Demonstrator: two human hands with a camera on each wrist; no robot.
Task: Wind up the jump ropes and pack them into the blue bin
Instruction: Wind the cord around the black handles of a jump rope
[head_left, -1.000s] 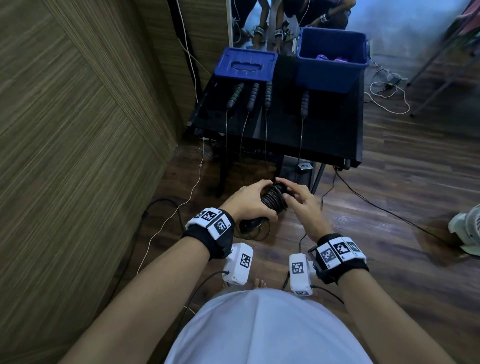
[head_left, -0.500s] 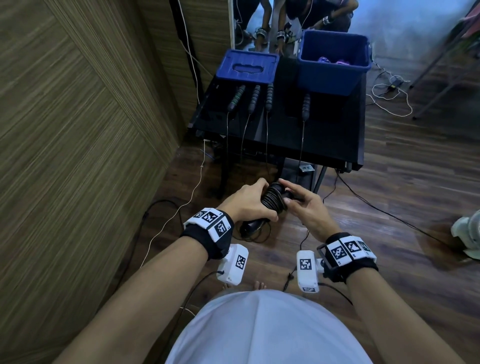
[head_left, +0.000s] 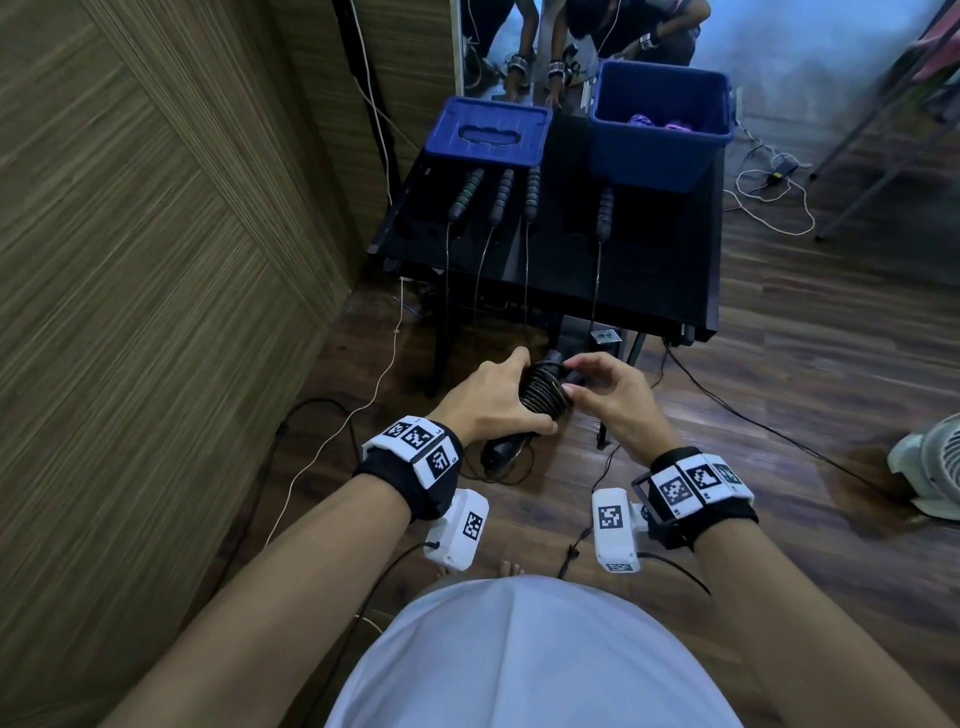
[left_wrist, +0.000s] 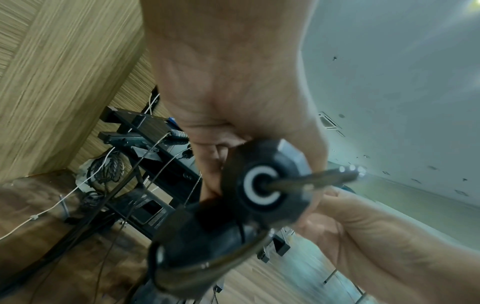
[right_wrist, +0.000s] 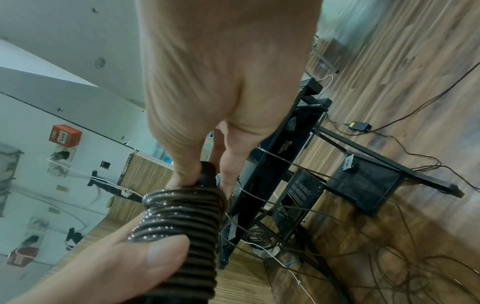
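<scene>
My left hand (head_left: 491, 400) grips a black jump rope (head_left: 544, 394) whose cord is wound in tight coils (right_wrist: 182, 224) round its handles, held above the floor in front of the table. My right hand (head_left: 597, 387) pinches the top end of the bundle (right_wrist: 207, 171) with thumb and fingertips. The left wrist view shows a handle's butt end with a white ring (left_wrist: 262, 188) and cord running out of it. The blue bin (head_left: 660, 150) stands at the table's far right with purple rope bundles (head_left: 660, 123) inside. Several more black handles (head_left: 501, 195) lie on the black table (head_left: 654, 296), their cords hanging over the front edge.
A blue lid (head_left: 488, 132) lies at the table's far left. A wood-panelled wall (head_left: 156, 260) runs close on the left. Cables (head_left: 753, 421) trail across the wooden floor, and a white fan (head_left: 930, 467) stands at the right. A mirror behind the table reflects a person.
My right hand has shifted from lying over the coils to pinching the bundle's top end. The left hand keeps its grip in much the same place.
</scene>
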